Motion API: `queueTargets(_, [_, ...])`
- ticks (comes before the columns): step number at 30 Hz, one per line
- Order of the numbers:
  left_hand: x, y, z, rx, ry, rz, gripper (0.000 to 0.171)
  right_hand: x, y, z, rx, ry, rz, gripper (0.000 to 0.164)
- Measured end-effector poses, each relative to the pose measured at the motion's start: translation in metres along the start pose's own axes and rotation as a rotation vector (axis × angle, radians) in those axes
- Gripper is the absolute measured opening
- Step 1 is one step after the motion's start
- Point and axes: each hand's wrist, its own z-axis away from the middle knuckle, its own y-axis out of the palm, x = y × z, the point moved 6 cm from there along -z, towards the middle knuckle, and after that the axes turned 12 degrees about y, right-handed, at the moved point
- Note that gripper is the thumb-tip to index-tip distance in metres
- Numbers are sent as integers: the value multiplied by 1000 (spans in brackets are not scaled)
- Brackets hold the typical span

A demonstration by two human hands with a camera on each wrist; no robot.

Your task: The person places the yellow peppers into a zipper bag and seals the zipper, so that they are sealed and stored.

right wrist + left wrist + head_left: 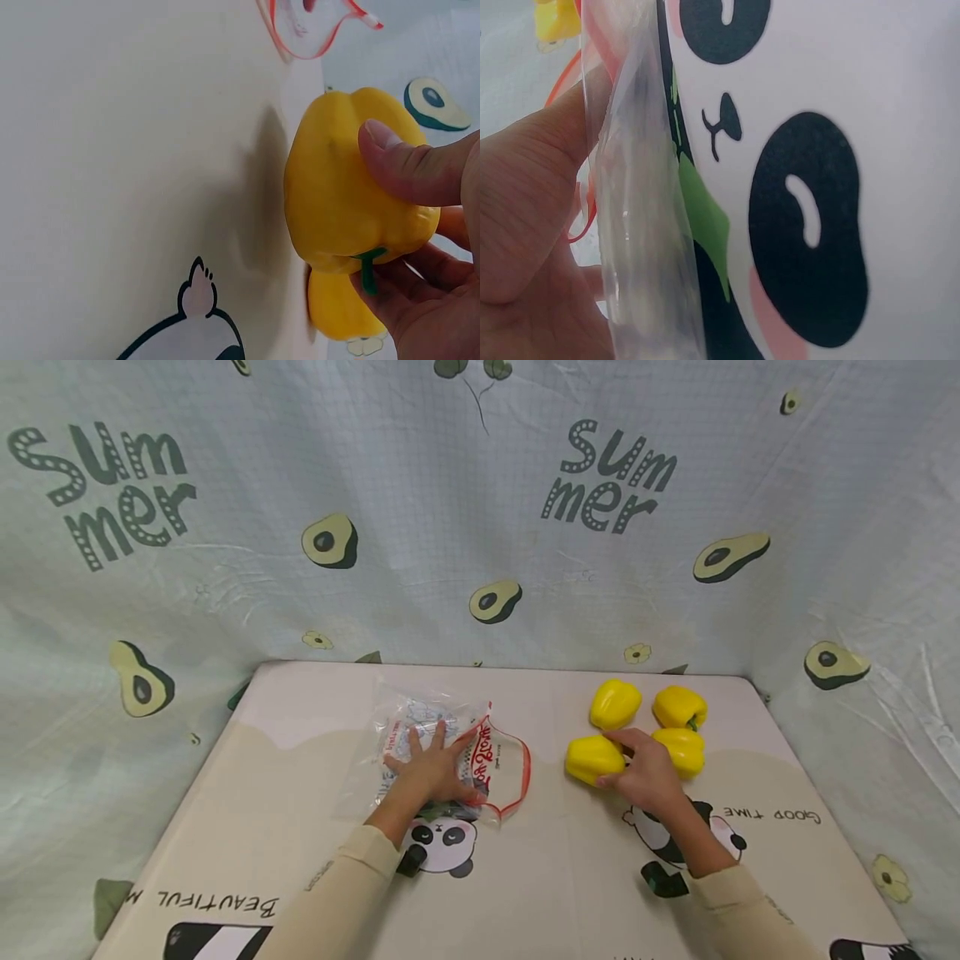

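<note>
A clear plastic zip bag [491,760] with a red edge and printed lettering lies on the table, left of centre. My left hand [431,772] rests on it with fingers spread; in the left wrist view, the bag's clear film [641,225] stands up beside that hand. My right hand [647,774] grips a yellow bell pepper [592,758]. Seen from the right wrist, the thumb lies across the pepper [345,180], whose green stem points down toward the fingers. Its shadow falls on the tabletop next to it. Three more yellow peppers [615,703] sit behind and beside the right hand.
The pale tabletop [262,835] carries panda prints and lettering. A hanging cloth [420,485] with avocado and "summer" prints rises behind its far edge and at both sides. Dark wrist-camera pieces [664,880] are near both wrists.
</note>
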Motion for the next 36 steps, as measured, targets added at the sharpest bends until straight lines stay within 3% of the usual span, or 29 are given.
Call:
queueTargets(25, [-1,-1,0,-10,2,13,109,22,21,-3,8,-15,-10,71])
queueTargets(36, [-1,-1,0,0,-17,20,109,35,36,-6,52,-22,-94,70])
